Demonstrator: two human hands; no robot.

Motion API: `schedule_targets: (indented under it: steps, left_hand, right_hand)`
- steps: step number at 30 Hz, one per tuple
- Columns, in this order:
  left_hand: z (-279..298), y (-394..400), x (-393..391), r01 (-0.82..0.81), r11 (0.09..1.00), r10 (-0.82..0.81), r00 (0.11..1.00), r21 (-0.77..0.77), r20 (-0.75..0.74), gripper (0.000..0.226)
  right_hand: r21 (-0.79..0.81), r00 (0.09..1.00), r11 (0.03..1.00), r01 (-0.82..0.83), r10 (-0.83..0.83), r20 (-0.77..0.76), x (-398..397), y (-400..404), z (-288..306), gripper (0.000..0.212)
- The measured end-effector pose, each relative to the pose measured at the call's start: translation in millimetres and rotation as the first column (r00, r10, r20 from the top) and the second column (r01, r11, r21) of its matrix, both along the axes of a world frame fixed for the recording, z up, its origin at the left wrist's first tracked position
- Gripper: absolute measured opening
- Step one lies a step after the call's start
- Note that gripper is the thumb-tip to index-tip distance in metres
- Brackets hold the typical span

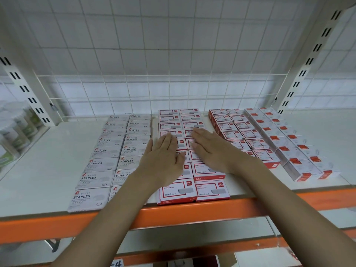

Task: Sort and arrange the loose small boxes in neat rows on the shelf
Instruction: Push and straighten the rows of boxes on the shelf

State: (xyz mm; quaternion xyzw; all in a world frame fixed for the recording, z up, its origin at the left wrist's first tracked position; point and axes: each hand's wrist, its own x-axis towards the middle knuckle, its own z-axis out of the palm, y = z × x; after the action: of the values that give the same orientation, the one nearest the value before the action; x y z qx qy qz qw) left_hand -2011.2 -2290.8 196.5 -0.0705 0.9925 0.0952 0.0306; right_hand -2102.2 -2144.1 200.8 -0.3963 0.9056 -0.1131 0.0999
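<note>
Both hands, left (pixel 163 155) and right (pixel 212 149), lie flat, fingers straight toward 12 o'clock, gripping nothing, on red boxes (pixel 210 170) in paired rows running 6-to-12 across white shelf (pixel 38 170), wire grid (pixel 154 89) behind.

left hand (pixel 161 158): bare, no sleeve | right hand (pixel 212 151): bare, no sleeve

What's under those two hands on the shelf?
Both the left hand and right hand lie flat on red-bordered staple boxes set in two rows. The box faces beneath the palms are hidden.
</note>
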Motion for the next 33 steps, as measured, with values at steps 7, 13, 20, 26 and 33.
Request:
schedule_targets:
  steps: [7,13,20,26,33]
  left_hand:
    - [-1,11,12,-0.019,0.999,0.019,1.000,-0.035,-0.011,0.056]
    - [0,14,10,-0.034,0.999,0.035,0.999,-0.038,0.002,0.056]
    - [0,13,5,-0.033,0.999,0.033,0.999,-0.026,0.022,0.057]
    - [-1,14,8,-0.044,0.999,0.044,0.999,-0.020,0.003,0.057]
    - [-5,28,34,-0.013,1.000,0.013,0.998,0.007,-0.065,0.058]
  right_hand:
    - [0.019,0.999,0.999,-0.047,0.047,-0.007,21,7,-6,0.053]
    - [0.023,0.998,0.998,-0.062,0.062,-0.004,17,7,-8,0.053]
    - [0.001,0.997,0.997,-0.075,0.075,0.022,11,7,-5,0.053]
    - [-0.024,0.998,0.998,-0.055,0.055,-0.009,25,12,-3,0.054]
    - [0.022,0.998,0.999,-0.048,0.049,-0.044,46,25,-7,0.055]
